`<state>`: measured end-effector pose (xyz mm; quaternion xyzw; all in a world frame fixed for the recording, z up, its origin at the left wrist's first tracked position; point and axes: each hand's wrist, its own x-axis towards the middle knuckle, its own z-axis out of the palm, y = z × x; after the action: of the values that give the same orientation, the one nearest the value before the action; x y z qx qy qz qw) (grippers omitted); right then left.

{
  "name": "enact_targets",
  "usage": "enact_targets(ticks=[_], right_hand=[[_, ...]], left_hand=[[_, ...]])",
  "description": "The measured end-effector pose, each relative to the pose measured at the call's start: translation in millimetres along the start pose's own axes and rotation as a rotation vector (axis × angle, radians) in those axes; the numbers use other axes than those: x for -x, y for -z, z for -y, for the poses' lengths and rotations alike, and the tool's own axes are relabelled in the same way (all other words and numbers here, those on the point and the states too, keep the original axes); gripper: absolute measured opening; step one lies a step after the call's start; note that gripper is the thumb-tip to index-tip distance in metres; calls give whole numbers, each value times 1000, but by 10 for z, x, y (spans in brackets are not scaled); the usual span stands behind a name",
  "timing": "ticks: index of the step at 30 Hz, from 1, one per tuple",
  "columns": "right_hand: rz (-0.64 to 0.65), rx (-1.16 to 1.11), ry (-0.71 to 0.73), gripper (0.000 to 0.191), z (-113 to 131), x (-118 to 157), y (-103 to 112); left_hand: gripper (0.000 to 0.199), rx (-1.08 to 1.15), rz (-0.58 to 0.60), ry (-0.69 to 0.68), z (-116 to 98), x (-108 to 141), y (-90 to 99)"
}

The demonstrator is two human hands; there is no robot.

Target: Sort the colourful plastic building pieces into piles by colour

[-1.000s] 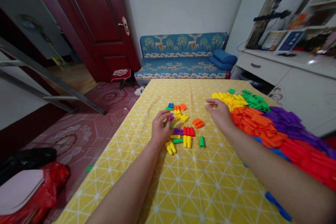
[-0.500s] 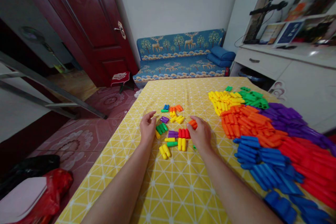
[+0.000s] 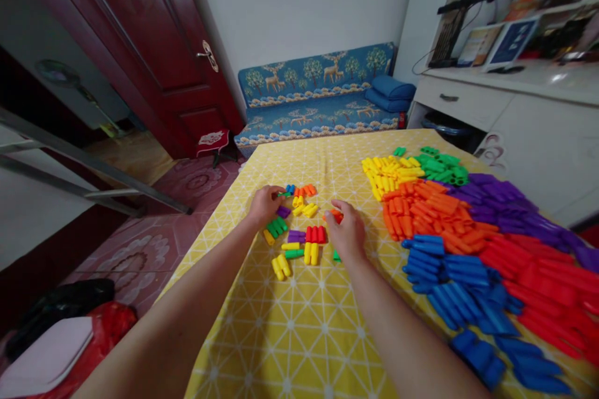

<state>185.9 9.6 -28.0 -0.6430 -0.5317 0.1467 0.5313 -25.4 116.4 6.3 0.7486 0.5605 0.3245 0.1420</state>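
Note:
My left hand [image 3: 266, 206] is at the far left of the small group of coloured pieces, its fingers closed at a green piece [image 3: 284, 194] beside a blue one [image 3: 291, 189]. Just below its fingertips lies a purple piece [image 3: 283, 212]. My right hand [image 3: 347, 229] is to the right of the group, thumb and forefinger closed around an orange piece [image 3: 334, 215], which they partly hide. Between the hands lie yellow pieces [image 3: 306, 209], red pieces [image 3: 316, 234] on top of yellow ones [image 3: 311, 254], purple pieces [image 3: 296, 235] and green pieces [image 3: 277, 227].
Piles of yellow [image 3: 388, 174], green [image 3: 442, 167], orange [image 3: 423, 209], purple [image 3: 500, 206], blue [image 3: 449, 274] and red pieces [image 3: 547, 280] cover the right side of the yellow tablecloth [image 3: 290, 336]. Behind the table stands a blue sofa [image 3: 313, 115].
My left hand has moved forward to the green piece by the blue one, and its fingers have closed. My right hand stays at the orange piece. The view has shifted slightly.

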Motion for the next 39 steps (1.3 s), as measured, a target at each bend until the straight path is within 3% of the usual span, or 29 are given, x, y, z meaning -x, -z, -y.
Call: enact_targets(ticks=[3,6,11,14,16,23,27,29,31,34,36,39], right_hand=[[-41,-110,-51,30,-14,-22,8],[-115,-216,-87,30,-35,-43,-1],[-197,-378,-134,37,-57,-56,-7],[-209,-421,-153,39,-51,-50,14],[-203,-428,-156,38,-46,-46,25],[-144,-414,-147,37,-59,-44,32],[-139,-420,-156,38,-81,-46,46],[-126,-414,-146,38,-92,-46,43],[-116,-398,-128,37,-99,-46,31],[-114,-360,-113,37,-101,-48,9],[-106,-349,-113,38,-95,-50,7],[-99,-365,-115,39,-81,-52,23]], left_hand=[[21,-15,-16,-52,25,229,213],[23,-66,55,-136,48,583,371],[40,-194,193,-240,-76,998,375],[47,-277,211,-268,-193,1026,268],[41,-322,203,-259,-247,988,174],[35,-417,136,-76,-284,621,-88],[32,-342,85,-64,-398,486,8],[31,-249,-9,-126,-499,611,120],[30,-190,-70,-244,-604,888,215],[29,-255,42,-506,-720,1421,234],[28,-310,197,-648,-764,1672,158],[30,-390,324,-566,-799,1674,1]])
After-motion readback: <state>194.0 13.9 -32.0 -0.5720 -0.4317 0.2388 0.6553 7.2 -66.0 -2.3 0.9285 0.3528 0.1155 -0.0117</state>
